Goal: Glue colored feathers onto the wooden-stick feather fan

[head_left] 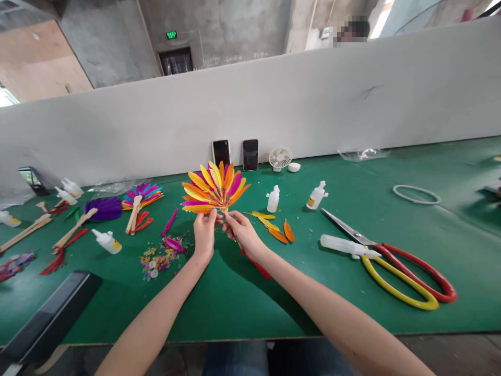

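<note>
A feather fan (217, 188) in yellow, orange and magenta is held upright above the green table. My right hand (242, 232) is closed round its handle just below the feathers, and red strips hang under that wrist. At the lower left of the feathers, my left hand (204, 235) pinches the fan's base with thumb and fingers. Loose yellow and orange feathers (274, 228) lie to the right of my hands. On the left are a magenta feather (169, 222) and a pile of coloured feather scraps (160, 258).
Large scissors (407, 271) lie at right beside a white glue bottle (340, 244). More bottles (273, 199) stand behind. Finished-looking feather fans (104, 209) lie left. Two phones (250, 155) and a small fan (280, 158) stand against the white partition (274, 104).
</note>
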A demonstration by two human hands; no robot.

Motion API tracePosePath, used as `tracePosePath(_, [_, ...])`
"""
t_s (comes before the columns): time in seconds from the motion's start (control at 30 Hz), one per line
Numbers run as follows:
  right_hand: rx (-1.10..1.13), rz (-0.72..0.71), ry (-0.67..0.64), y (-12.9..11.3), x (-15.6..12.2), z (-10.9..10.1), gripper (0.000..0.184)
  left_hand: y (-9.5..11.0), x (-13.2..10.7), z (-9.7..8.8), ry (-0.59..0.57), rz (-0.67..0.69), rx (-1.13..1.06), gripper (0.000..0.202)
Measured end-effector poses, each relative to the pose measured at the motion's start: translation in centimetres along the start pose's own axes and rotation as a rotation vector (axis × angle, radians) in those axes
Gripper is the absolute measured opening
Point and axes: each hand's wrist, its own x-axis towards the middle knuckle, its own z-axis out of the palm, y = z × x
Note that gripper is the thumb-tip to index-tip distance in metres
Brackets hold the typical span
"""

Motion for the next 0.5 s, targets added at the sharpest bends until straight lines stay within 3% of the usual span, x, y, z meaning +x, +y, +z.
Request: tracePosePath(0.5, [-0.010, 0.015, -0.008, 0.02, -0.14, 0.06, 0.031, 0.33, -0.25, 0.38, 0.005, -0.070, -0.096, 0.022])
